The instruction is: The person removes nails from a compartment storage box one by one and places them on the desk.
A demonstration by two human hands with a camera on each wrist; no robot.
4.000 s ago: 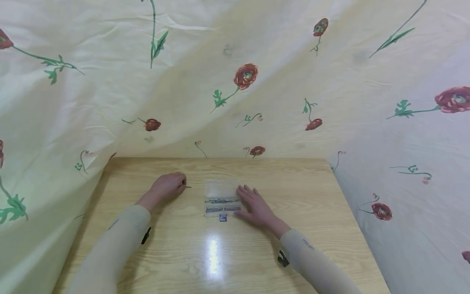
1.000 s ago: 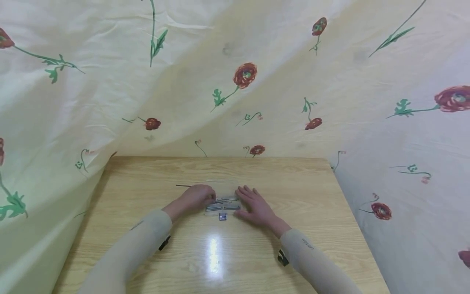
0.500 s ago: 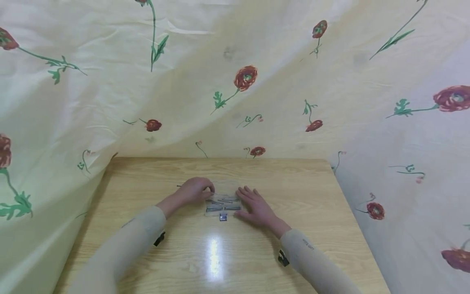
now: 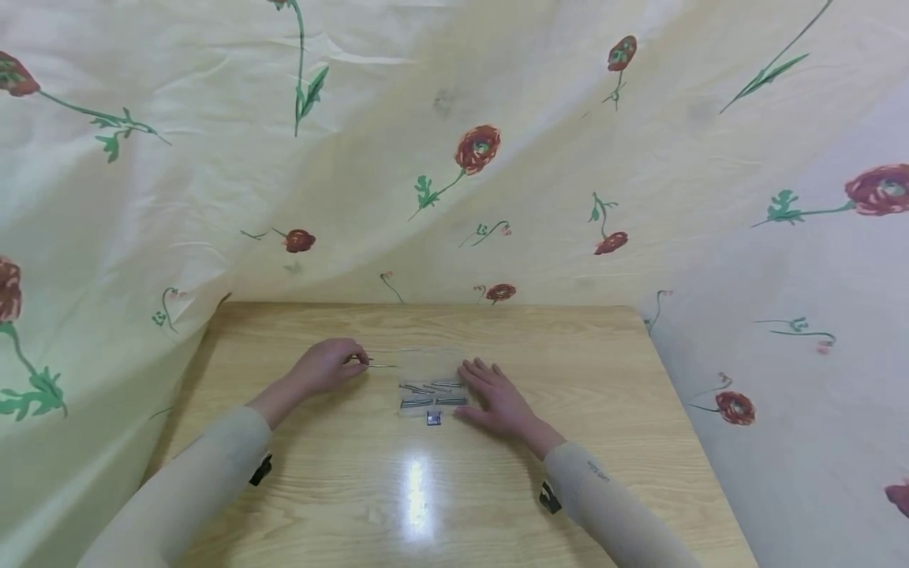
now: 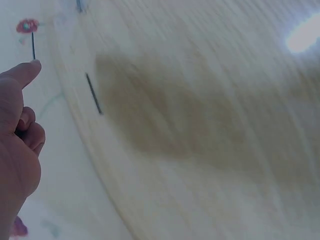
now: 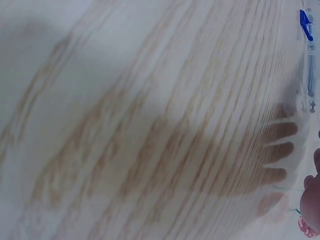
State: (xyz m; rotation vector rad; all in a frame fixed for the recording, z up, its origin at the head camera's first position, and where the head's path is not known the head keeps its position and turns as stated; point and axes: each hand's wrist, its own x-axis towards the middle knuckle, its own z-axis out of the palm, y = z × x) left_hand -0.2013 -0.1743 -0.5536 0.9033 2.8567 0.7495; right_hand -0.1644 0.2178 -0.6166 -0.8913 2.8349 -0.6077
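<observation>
On the light wooden table (image 4: 497, 489), your left hand (image 4: 328, 366) pinching a thin dark metal pin (image 4: 380, 364), your right hand (image 4: 499, 398) flat and relaxed beside the clear plastic case (image 4: 430, 371) of pins

Your table (image 4: 582, 355) is light wood with a glossy, smooth finish. The box (image 4: 432, 377) is clear plastic, the nails (image 4: 433, 401) grey metal, the backdrop (image 4: 213, 158) printed cloth.

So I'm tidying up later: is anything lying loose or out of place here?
Little stands out. One thin pin is outside the clear box, pinched by the left hand. The right hand lies flat beside the box.
</observation>
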